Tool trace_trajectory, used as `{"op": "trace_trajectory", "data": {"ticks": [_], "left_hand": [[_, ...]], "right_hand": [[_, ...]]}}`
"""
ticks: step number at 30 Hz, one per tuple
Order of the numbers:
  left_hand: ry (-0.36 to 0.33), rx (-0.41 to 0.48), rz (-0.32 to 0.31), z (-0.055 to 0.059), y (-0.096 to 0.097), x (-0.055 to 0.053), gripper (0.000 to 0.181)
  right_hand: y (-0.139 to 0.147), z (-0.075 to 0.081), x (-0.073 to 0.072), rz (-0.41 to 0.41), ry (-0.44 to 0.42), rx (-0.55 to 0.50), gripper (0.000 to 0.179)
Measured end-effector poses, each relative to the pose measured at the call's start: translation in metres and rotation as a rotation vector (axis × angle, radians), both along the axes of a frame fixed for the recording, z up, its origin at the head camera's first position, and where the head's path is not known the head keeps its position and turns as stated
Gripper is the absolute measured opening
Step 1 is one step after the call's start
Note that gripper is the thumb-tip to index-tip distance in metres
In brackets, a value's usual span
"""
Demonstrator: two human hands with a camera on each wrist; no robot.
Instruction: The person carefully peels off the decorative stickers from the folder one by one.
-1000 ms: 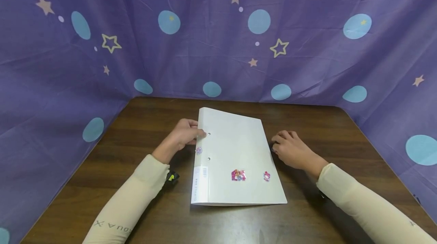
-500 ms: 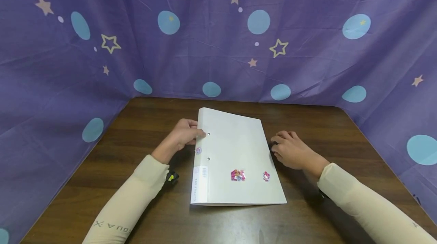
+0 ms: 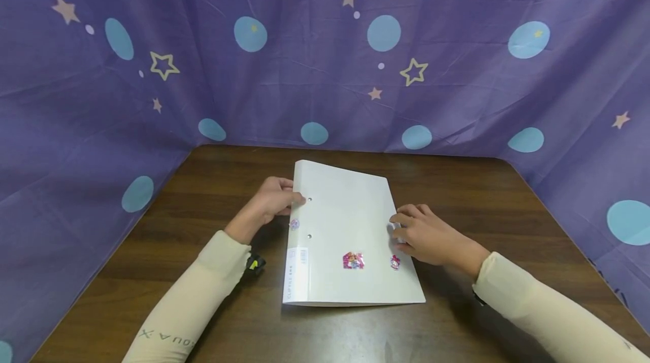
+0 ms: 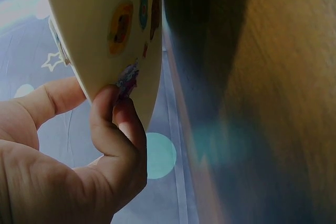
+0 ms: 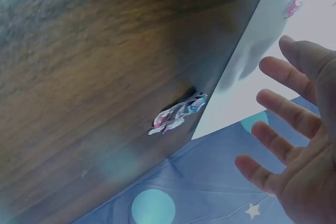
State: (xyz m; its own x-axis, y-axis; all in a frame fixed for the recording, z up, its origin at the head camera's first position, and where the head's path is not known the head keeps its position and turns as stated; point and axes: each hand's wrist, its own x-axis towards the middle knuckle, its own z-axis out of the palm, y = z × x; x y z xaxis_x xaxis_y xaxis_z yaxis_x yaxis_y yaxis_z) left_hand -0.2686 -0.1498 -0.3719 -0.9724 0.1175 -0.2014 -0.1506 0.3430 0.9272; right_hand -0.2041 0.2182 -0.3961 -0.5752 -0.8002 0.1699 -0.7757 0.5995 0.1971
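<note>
A white clip file (image 3: 350, 210) lies at a slant on the table, its labelled spine to the left. Pink cartoon stickers dot the lower part of its cover, one (image 3: 353, 260) near the middle. My left hand (image 3: 273, 199) grips the file by its spine, thumb on the front and other fingers behind. Several more stickers, one of them an orange oval (image 4: 121, 27), show on the file in the left wrist view. Over the right edge of the cover hovers my right hand (image 3: 424, 233), fingers spread in the right wrist view with nothing between them.
The brown wooden table (image 3: 228, 160) reaches back to a purple curtain (image 3: 325, 58) with stars and blue spots. A small colourful sticker-like piece (image 5: 178, 113) juts out from the file's edge in the right wrist view.
My right hand has moved left from the table beside the file to over its right edge, its fingers opening out. The left hand keeps its grip on the spine.
</note>
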Motion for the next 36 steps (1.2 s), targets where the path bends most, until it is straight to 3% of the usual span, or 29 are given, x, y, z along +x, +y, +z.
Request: {"op": "trace_trajectory", "data": {"ticks": [12, 17, 31, 36], "left_hand": [[-0.001, 0.008, 0.012, -0.002, 0.000, -0.002, 0.043], [-0.006, 0.014, 0.019, 0.000, 0.000, -0.001, 0.044], [-0.009, 0.018, 0.006, 0.000, 0.000, 0.000, 0.045], [-0.004, 0.035, -0.004, 0.001, 0.000, 0.002, 0.045]], "right_hand": [[-0.006, 0.007, 0.012, -0.003, -0.150, 0.035, 0.042], [-0.007, 0.005, 0.014, 0.001, -0.166, 0.060, 0.046], [-0.012, 0.005, 0.018, 0.043, -0.122, 0.058, 0.028], [-0.017, 0.009, 0.022, 0.079, -0.112, 0.037, 0.013]]}}
